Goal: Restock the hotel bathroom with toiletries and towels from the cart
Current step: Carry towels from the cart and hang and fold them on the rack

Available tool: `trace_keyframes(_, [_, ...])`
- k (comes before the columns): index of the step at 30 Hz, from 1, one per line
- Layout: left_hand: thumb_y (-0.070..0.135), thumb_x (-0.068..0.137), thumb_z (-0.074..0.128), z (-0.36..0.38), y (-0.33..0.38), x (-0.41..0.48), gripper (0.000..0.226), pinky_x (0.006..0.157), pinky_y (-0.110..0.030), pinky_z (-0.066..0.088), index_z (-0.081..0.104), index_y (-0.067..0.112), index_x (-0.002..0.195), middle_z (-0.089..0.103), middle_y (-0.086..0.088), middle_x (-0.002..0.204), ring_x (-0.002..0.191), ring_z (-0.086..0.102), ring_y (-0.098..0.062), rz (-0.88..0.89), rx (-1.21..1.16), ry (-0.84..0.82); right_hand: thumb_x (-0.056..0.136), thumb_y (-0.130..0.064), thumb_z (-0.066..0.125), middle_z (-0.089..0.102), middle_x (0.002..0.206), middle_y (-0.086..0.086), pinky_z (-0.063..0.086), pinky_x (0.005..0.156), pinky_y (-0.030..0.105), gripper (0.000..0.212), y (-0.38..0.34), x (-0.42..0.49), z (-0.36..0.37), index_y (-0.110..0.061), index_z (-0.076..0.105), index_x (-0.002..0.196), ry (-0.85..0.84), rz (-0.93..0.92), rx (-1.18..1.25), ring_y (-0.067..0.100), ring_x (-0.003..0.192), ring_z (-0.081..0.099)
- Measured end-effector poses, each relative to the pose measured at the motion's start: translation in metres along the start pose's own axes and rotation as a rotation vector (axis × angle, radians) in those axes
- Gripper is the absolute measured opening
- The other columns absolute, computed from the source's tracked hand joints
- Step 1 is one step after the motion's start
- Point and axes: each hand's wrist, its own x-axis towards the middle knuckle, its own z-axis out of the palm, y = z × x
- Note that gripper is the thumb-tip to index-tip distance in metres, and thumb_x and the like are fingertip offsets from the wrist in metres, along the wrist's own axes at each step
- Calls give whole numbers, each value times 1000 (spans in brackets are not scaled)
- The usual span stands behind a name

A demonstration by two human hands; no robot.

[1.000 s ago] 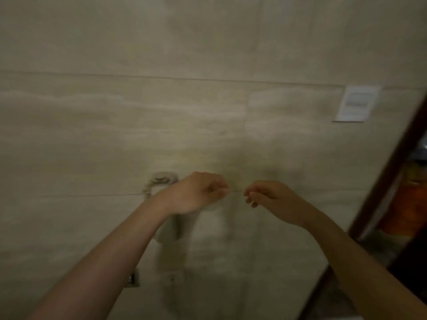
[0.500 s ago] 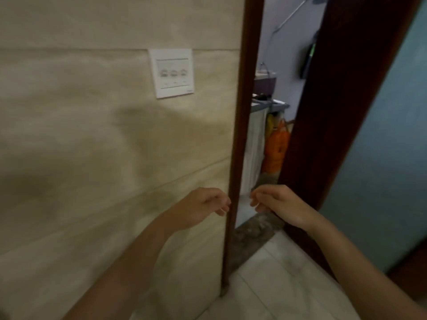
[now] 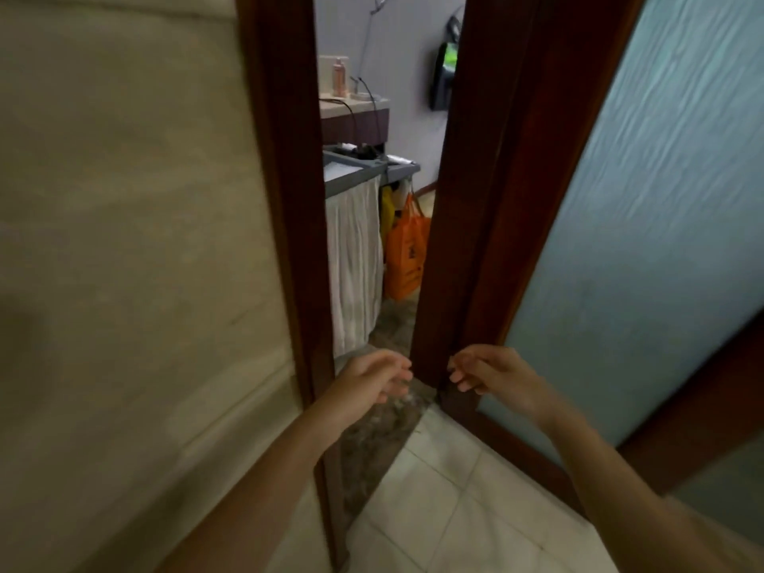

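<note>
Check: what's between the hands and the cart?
Head view: only bare speckled threshold floor in the doorway gap between the left hand, right hand and the cart; nothing blocks.

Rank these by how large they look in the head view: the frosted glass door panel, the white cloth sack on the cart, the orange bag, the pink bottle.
1. frosted glass door panel
2. white cloth sack
3. orange bag
4. pink bottle, though it stands farthest off, so its true size is unsure

Dark red-brown door frame [image 3: 285,200], frosted pale blue door glass [image 3: 661,200], orange bag [image 3: 407,250], beige wall [image 3: 124,241], white floor tiles [image 3: 454,510]
</note>
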Motion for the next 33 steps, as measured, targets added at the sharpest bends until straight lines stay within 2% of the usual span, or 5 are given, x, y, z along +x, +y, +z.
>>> trace_keyframes(8, [20,98,43,20,24,120,19,71,-19,48,62,23,100,67,3,100,87,67,-11,19,-130,-4,98,-13,45,68,76,0,44,63,21,25,20,89,-54,-17,65,84,60,35,101,1,61,64])
trace_keyframes(16, [13,95,46,40,33,248,18,85,-34,46,63,14,99,67,-2,96,87,65,-17,10,-98,250,100,-18,41,69,83,0,46,63,14,29,36,228,-104,-21,65,85,-63,-37,79,3,68,64])
trace_keyframes(21, [11,95,44,35,46,315,21,91,-38,45,63,18,90,66,-3,92,89,63,-21,-72,-157,355,97,-12,46,65,82,10,48,59,13,20,44,311,-129,-1,63,96,-251,-98,116,9,65,64])
trace_keyframes(27, [13,97,44,-6,54,358,20,62,-11,48,63,9,102,66,-1,92,81,63,-11,-54,-155,471,98,-16,42,68,86,3,48,60,10,24,32,405,-110,-13,66,96,-364,-29,77,9,72,63])
trace_keyframes(33, [14,99,38,-76,47,385,23,69,-22,43,59,10,106,64,5,88,72,62,-1,-118,-92,603,98,-16,42,67,82,0,48,66,21,25,-5,485,-49,-19,64,87,-516,-50,85,13,74,64])
